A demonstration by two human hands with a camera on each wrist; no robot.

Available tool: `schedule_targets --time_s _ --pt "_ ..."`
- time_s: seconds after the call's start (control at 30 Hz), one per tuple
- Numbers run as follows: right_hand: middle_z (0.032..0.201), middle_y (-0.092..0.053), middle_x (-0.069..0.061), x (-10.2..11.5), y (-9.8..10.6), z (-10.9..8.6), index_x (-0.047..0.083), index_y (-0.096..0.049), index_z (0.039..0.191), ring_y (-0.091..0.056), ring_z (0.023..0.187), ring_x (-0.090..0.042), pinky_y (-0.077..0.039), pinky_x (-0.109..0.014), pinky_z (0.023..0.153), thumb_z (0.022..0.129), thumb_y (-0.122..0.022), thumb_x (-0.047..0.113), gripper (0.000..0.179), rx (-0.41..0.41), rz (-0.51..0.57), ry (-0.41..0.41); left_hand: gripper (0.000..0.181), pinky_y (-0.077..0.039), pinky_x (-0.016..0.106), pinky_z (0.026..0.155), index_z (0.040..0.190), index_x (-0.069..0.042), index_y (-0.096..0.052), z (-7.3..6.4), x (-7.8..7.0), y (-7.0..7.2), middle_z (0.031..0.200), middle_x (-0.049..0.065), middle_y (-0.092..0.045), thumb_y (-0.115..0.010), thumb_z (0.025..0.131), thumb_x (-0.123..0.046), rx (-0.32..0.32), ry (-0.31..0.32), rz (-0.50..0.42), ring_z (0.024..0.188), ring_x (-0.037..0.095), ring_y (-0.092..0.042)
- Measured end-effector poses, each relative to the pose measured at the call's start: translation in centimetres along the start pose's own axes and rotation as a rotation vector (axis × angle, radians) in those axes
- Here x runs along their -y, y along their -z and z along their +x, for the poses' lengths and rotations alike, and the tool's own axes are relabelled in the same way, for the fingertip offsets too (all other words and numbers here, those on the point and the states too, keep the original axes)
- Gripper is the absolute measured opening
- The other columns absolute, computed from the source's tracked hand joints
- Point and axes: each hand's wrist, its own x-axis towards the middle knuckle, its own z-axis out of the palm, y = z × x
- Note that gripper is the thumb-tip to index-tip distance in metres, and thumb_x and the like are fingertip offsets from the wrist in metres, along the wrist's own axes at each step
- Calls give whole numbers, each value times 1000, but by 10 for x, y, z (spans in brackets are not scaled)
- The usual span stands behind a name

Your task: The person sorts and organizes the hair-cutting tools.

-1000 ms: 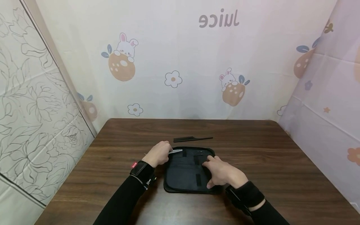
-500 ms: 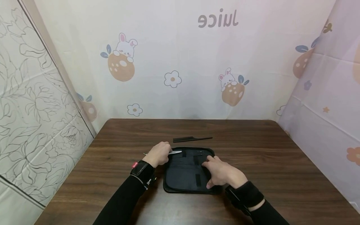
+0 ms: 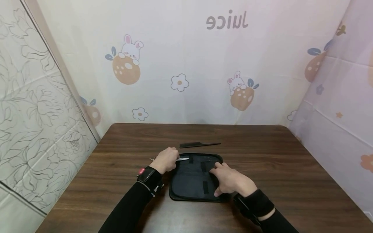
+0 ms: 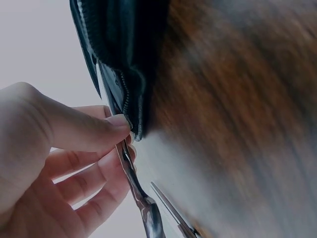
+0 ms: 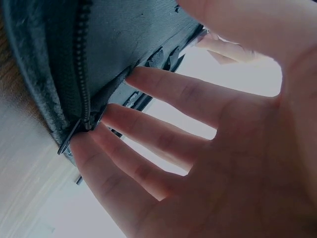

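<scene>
In the head view a black zip case lies open and flat on the table, with dark straps across its inside. My left hand is at its far left corner and pinches a pair of metal scissors between thumb and fingers. The scissors' blade points right over the case; their handle trails away from it in the left wrist view. Fingertips of my right hand press on the case's right side, fingers nearly straight in the right wrist view, right at the zip. The thumb touches the near right part.
A black tail comb lies just beyond the case, its thin tail pointing right. The brown wooden table ends at a printed curtain behind, with more patterned cloth at both sides.
My left hand has edged slightly right along the scissors, so a little less blade shows past the fingers. The right hand, the case and the comb stay where they were.
</scene>
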Motion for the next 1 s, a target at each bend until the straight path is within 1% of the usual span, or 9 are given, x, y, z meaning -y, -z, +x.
schedule_targets --time_s 0.17,0.27,0.4,0.67,0.8,1.0 --pt "124 -52 -5 1 -1 -1 5 -62 136 -47 111 -24 -50 -43 86 73 -94 22 73 3 5 -6 20 -56 38 83 99 -6 -79 0 -2 0 103 10 -68 -73 85 7 -16 -17 34 101 26 -66" --pt "125 -51 -5 0 -2 -2 5 -61 137 -46 112 -24 -49 -42 87 74 -93 22 73 7 0 -9 21 -55 37 84 99 -7 -80 0 -3 -1 103 9 -68 -73 86 8 -16 -20 32 102 26 -66" --pt "125 -51 -6 0 -2 -3 5 -60 138 -46 114 -25 -49 -41 86 75 -92 22 72 11 -4 -7 22 -55 38 86 103 -7 -79 -2 -4 -1 107 10 -68 -72 88 7 2 -8 16 105 27 -65" --pt "124 -51 -5 2 -1 -3 5 -60 138 -46 114 -24 -49 -41 87 75 -92 22 73 5 -2 -6 22 -54 39 89 105 -8 -79 -1 -5 -2 108 9 -67 -74 88 5 -20 -23 53 107 28 -63" --pt "124 -51 -6 2 -1 -4 4 -60 137 -46 114 -25 -49 -41 87 75 -92 22 72 7 -2 -2 22 -54 39 89 106 -8 -79 0 -6 -2 108 8 -67 -74 88 4 -13 -25 55 108 28 -63" --pt "123 -52 -4 3 -1 -2 6 -61 137 -46 112 -23 -49 -41 86 75 -93 23 72 6 -7 -6 23 -53 40 88 107 -9 -79 3 -7 -4 108 7 -67 -74 89 3 -18 -35 62 105 28 -63"
